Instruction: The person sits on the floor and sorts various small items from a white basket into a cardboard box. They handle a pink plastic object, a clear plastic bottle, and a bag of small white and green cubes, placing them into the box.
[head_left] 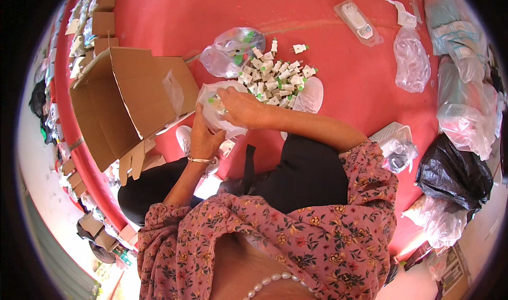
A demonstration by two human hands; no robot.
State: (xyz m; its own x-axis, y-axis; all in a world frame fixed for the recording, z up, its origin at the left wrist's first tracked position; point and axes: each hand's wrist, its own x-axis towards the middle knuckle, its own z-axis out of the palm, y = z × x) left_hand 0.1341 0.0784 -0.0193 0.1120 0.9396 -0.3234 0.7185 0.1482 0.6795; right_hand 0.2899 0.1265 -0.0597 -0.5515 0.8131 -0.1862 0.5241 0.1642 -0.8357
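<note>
A clear plastic bag (pixel 211 94) hangs open between my hands, with a few white-and-green electrical plugs showing in it. My left hand (pixel 205 137) is closed on the bag's near left side. Curled fingers of my right hand (pixel 241 107) reach into the bag's mouth beside those plugs; their tips are partly hidden, so what they hold cannot be made out. Just beyond my right hand lies a heap of white plugs (pixel 276 80) with green parts, loose on the red floor (pixel 317 14).
An open cardboard box (pixel 153 83) stands at left. Behind the bag lies another clear bag (pixel 233 48) with green pieces. At right are a blister pack (pixel 357 22), a crumpled plastic bag (pixel 411 61), a white basket (pixel 394 136) and a black bag (pixel 455 167).
</note>
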